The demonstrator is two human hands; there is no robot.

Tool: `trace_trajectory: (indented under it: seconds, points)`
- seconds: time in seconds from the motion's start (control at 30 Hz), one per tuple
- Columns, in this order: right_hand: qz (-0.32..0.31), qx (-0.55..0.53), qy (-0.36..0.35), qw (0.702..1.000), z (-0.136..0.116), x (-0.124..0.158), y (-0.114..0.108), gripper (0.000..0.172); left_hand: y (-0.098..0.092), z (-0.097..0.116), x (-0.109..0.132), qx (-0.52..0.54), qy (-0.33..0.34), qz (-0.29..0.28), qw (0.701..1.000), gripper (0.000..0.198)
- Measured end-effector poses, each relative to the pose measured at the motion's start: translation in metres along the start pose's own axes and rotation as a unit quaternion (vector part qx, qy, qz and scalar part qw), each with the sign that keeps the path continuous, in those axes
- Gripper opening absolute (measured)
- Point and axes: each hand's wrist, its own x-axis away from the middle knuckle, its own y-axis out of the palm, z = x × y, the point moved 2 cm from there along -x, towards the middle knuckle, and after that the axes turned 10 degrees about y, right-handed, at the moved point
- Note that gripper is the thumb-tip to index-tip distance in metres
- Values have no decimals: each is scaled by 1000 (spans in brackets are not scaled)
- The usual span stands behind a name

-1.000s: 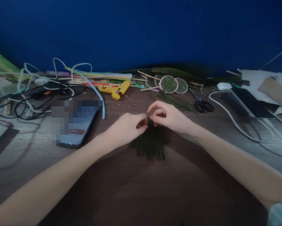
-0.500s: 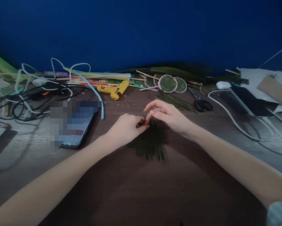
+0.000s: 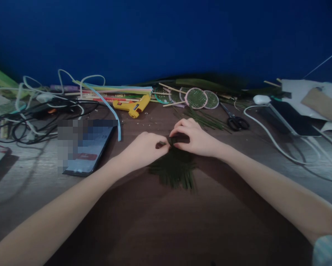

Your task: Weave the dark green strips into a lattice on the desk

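Observation:
A fan-shaped bundle of dark green strips (image 3: 177,170) lies on the brown table, its cut-looking ends spread toward me. My left hand (image 3: 148,149) pinches the upper part of the bundle from the left, thumb against forefinger. From the right, my right hand (image 3: 195,138) has its thumb and fingers closed on the top of the same strips, fingertips nearly touching those of my left hand. The exact piece between the fingertips is dark and hard to make out.
Behind my hands lie a yellow glue gun (image 3: 132,106), round green discs (image 3: 196,98), loose green strips (image 3: 210,120) and black scissors (image 3: 238,123). A phone (image 3: 94,151) is at left, near tangled cables (image 3: 24,125). Another dark device (image 3: 293,118) is at right.
My right hand has lowered its raised fingers and closed them on the top of the strips. My left hand has shifted slightly, still pinching. The view has moved a little.

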Motion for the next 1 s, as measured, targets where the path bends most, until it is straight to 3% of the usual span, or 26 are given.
trace_trajectory:
  seconds: [0.5,0.73,1.0]
  points:
    - [7,-34,-80,996,-7,2,-6,10,-1,1,0,-4,9,-8,1000,26]
    - [-46,-173,-36,983,-6,2,-9,5,0,-1,0,-5,1,-14,1000,27]
    - [-83,-207,-10,975,-8,3,-13,11,1,-4,0,39,14,-18,999,21]
